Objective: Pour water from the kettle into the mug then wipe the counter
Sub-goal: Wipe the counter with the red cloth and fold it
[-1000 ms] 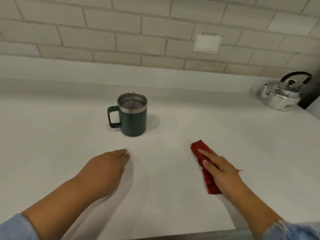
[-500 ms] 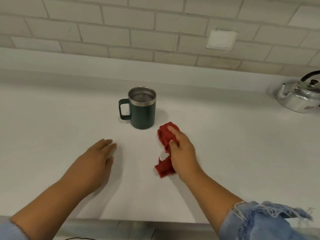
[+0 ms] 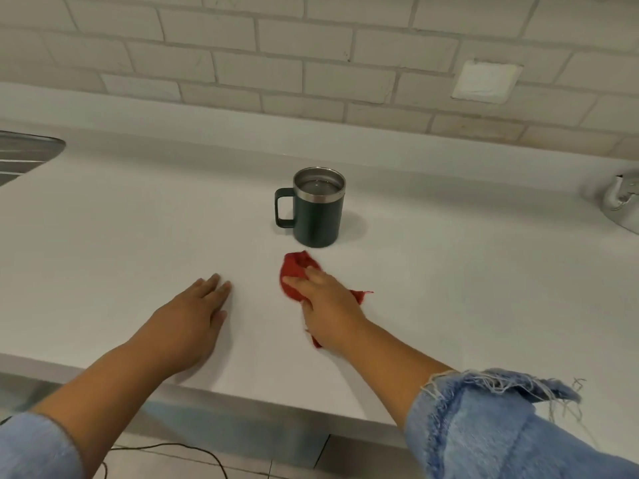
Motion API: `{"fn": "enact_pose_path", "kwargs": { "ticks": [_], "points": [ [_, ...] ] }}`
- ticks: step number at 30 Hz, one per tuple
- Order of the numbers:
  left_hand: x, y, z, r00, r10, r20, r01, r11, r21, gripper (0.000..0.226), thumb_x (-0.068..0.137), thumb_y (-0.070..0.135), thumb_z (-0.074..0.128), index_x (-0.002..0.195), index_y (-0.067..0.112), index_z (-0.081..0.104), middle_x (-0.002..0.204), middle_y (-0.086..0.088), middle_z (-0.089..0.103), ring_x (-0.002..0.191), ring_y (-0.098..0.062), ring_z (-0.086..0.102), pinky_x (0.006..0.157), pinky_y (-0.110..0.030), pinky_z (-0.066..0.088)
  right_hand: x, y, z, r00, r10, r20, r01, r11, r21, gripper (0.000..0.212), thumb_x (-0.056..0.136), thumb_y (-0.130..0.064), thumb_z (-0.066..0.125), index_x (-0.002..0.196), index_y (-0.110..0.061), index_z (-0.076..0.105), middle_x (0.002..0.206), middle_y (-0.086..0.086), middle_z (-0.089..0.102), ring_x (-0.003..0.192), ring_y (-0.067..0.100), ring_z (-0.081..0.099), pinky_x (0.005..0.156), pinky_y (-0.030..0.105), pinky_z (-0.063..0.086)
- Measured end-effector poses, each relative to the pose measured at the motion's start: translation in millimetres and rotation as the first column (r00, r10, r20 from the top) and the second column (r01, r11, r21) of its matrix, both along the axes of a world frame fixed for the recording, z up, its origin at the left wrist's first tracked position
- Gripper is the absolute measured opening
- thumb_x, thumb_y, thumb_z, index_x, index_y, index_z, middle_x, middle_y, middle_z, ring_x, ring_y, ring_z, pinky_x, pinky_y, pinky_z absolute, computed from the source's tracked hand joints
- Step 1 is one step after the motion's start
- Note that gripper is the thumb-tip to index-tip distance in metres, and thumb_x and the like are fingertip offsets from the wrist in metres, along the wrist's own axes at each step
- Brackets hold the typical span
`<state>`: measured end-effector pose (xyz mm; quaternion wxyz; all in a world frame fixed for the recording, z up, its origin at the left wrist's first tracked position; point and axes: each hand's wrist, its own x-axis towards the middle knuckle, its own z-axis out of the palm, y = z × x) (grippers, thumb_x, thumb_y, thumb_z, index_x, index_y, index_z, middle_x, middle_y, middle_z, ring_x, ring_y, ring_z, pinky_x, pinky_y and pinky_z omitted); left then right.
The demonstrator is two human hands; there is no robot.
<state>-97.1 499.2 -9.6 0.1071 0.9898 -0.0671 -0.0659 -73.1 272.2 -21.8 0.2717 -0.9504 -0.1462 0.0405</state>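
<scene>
My right hand has dragged the crumpled red cloth leftward, pressing it flat just in front of the dark green steel mug, already filled. Left hand rests open, empty. Wiping's underway; the silver kettle sits far right of the mug.

Kettle: cut off by the right edge, only spout and part of the body showing. Red cloth: its middle hidden beneath the right hand. Ribbed metal surface: cropped at the left edge, identity unclear.
</scene>
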Motion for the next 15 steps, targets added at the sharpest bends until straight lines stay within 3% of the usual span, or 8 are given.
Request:
{"fn": "enact_pose_path", "kwargs": {
  "ticks": [1, 3, 5, 8, 10, 12, 13, 15],
  "points": [
    [0.0, -0.3, 0.3, 1.0, -0.002, -0.005, 0.002, 1.0, 0.003, 0.052, 0.098, 0.034, 0.028, 0.147, 0.026, 0.017, 0.158, 0.006, 0.01, 0.146, -0.015, 0.01, 0.115, -0.033, 0.02, -6.5, -0.1, 3.9, 0.997, 0.033, -0.065, -0.024, 0.991, 0.13, 0.047, 0.095, -0.007, 0.041, 0.135, -0.031, 0.049, 0.151, -0.002, 0.035, 0.131, 0.018, 0.04, 0.109, 0.025, 0.028],
    [0.6, -0.5, 0.9, 1.0, 0.0, -0.01, 0.0, 1.0, 0.009, 0.052, 0.098, 0.033, 0.029, 0.147, 0.027, 0.016, 0.158, 0.006, 0.01, 0.146, -0.015, 0.01, 0.115, -0.033, 0.02, -13.3, -8.3, 17.6, 0.981, 0.01, -0.192, 0.076, 0.897, 0.436, 0.048, 0.092, 0.0, 0.04, 0.122, -0.032, 0.061, 0.133, -0.005, 0.05, 0.093, 0.011, 0.062, 0.083, 0.017, 0.049],
    [0.6, -0.5, 1.0, 1.0, 0.003, -0.011, -0.003, 1.0, 0.007, 0.052, 0.098, 0.032, 0.029, 0.147, 0.027, 0.016, 0.158, 0.006, 0.01, 0.146, -0.015, 0.01, 0.115, -0.033, 0.02, -12.7, -26.9, 34.2, 0.97, -0.109, -0.219, 0.224, 0.756, 0.615, 0.051, 0.087, 0.007, 0.038, 0.11, -0.028, 0.067, 0.116, 0.0, 0.062, 0.063, 0.006, 0.06, 0.062, 0.015, 0.051],
    [0.2, -2.0, 0.3, 1.0, 0.007, -0.007, -0.007, 1.0, 0.007, 0.052, 0.098, 0.031, 0.03, 0.147, 0.026, 0.016, 0.158, 0.006, 0.01, 0.146, -0.015, 0.011, 0.115, -0.034, 0.021, -8.0, -78.5, 52.4, 0.917, -0.325, -0.232, 0.38, 0.526, 0.761, 0.049, 0.08, 0.012, 0.038, 0.091, -0.022, 0.073, 0.091, 0.001, 0.075, 0.058, 0.0, 0.064, 0.057, 0.009, 0.047],
    [-0.3, -2.6, 0.0, 1.0, 0.007, -0.006, -0.007, 1.0, 0.011, 0.052, 0.098, 0.031, 0.03, 0.148, 0.026, 0.016, 0.159, 0.005, 0.01, 0.146, -0.015, 0.01, 0.115, -0.034, 0.021, -9.8, -117.8, 51.3, 0.848, -0.481, -0.221, 0.488, 0.55, 0.678, 0.045, 0.081, 0.004, 0.043, 0.087, -0.028, 0.074, 0.102, 0.002, 0.073, 0.065, 0.003, 0.065, 0.061, 0.012, 0.048],
    [-0.5, -2.5, 0.5, 1.0, 0.008, -0.009, -0.008, 1.0, 0.016, 0.052, 0.098, 0.031, 0.03, 0.148, 0.025, 0.016, 0.159, 0.005, 0.009, 0.146, -0.015, 0.01, 0.116, -0.035, 0.021, -15.5, -145.9, 35.0, 0.813, -0.561, -0.155, 0.575, 0.733, 0.364, 0.039, 0.086, -0.009, 0.048, 0.109, -0.033, 0.068, 0.127, 0.002, 0.061, 0.092, 0.014, 0.063, 0.079, 0.02, 0.05],
    [-0.7, -2.6, 0.7, 1.0, 0.011, -0.014, -0.01, 1.0, 0.018, 0.052, 0.098, 0.031, 0.03, 0.148, 0.025, 0.016, 0.159, 0.005, 0.009, 0.146, -0.015, 0.009, 0.116, -0.034, 0.021, -18.6, -153.0, 22.9, 0.846, -0.53, -0.068, 0.533, 0.831, 0.16, 0.039, 0.089, -0.015, 0.048, 0.123, -0.031, 0.06, 0.138, 0.003, 0.051, 0.11, 0.021, 0.056, 0.093, 0.028, 0.046],
    [-0.4, -3.2, 0.9, 1.0, 0.011, -0.021, -0.011, 1.0, 0.023, 0.052, 0.098, 0.031, 0.03, 0.148, 0.025, 0.015, 0.159, 0.005, 0.008, 0.146, -0.015, 0.009, 0.116, -0.034, 0.02, -23.2, -152.9, 3.2, 0.9, -0.429, 0.078, 0.435, 0.896, -0.09, 0.046, 0.092, -0.024, 0.047, 0.139, -0.025, 0.044, 0.147, 0.009, 0.039, 0.128, 0.03, 0.042, 0.108, 0.041, 0.035]
  ]
}}
